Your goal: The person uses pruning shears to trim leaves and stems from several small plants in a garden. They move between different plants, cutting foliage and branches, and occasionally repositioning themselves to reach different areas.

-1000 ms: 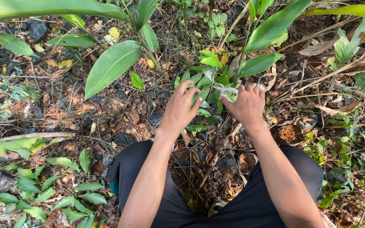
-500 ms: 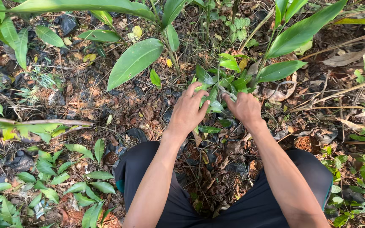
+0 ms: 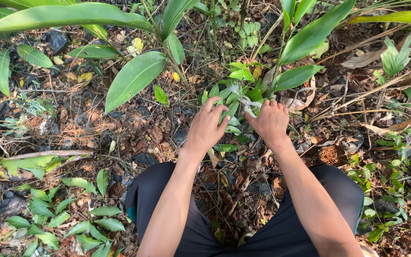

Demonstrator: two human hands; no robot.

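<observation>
Your two bare forearms reach forward and downward, converging ahead of your bent knees. Your left hand (image 3: 206,127) lies palm-down, fingers curled forward. Your right hand (image 3: 268,120) is closed, knuckles up, just beside the left.

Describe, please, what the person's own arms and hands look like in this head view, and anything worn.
Both forearms are bare, with no sleeves in view. The left hand and right hand are bare too: no gloves, rings, watch or bands show. Black fabric trousers cover the legs below the arms.
</observation>
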